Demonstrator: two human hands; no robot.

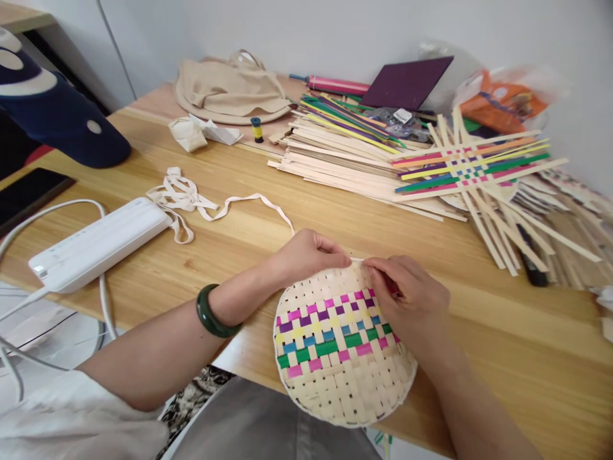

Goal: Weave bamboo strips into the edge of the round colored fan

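A round woven fan panel [335,370] of pale strips, with bands of pink, purple, yellow, blue and green, rests at the table's front edge. White binding tape runs round its rim. My left hand [313,255] pinches the far edge of the panel, where the tape lies. Close beside it, my right hand [407,294] grips the same edge from the right, fingers curled. From under my left hand the loose white cloth tape [258,198] trails back to a tangled heap on the table. My fingers hide the exact spot between the hands.
A white power strip [103,243] with cables lies left, near a dark phone [33,195]. At the back are a beige bag [230,89], a thread spool [257,130] and pale weaving strips [330,163]. A partly woven piece [472,166] lies right.
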